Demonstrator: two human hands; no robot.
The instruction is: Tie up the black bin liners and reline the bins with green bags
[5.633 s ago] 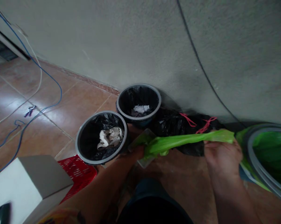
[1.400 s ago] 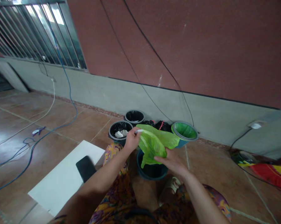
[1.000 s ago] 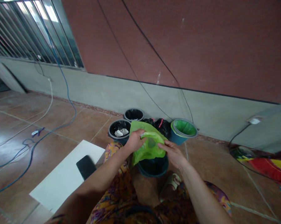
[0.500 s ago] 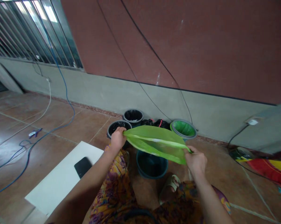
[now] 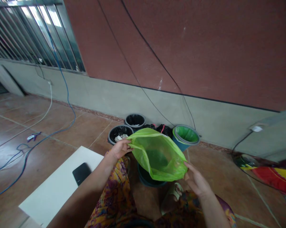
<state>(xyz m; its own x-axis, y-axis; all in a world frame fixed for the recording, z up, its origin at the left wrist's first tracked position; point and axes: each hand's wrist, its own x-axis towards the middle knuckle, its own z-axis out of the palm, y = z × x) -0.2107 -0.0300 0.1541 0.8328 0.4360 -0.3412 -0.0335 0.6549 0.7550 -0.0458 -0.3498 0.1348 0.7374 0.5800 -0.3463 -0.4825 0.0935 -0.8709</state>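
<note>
A thin green plastic bag (image 5: 157, 155) is spread between my hands, its mouth wide and facing up toward me. My left hand (image 5: 120, 148) pinches the bag's left edge. At the right edge, my right hand (image 5: 197, 178) has its fingers closed on the rim. Directly below the bag, on the floor between my feet, stands a dark teal bin (image 5: 146, 179), its top partly hidden by the bag. Whether the bag's bottom reaches inside the bin I cannot tell.
By the wall stand two black-lined bins (image 5: 120, 133), one holding white waste, black tied bags (image 5: 165, 129) and a blue bin with a green liner (image 5: 185, 134). A black phone (image 5: 81, 173) lies on a white board (image 5: 55, 186). A blue cable (image 5: 68, 126) crosses the floor at left.
The bag's mouth has gone from stretched narrow to wide and round. Both hands have come down a little, and the bag now hangs lower over the teal bin.
</note>
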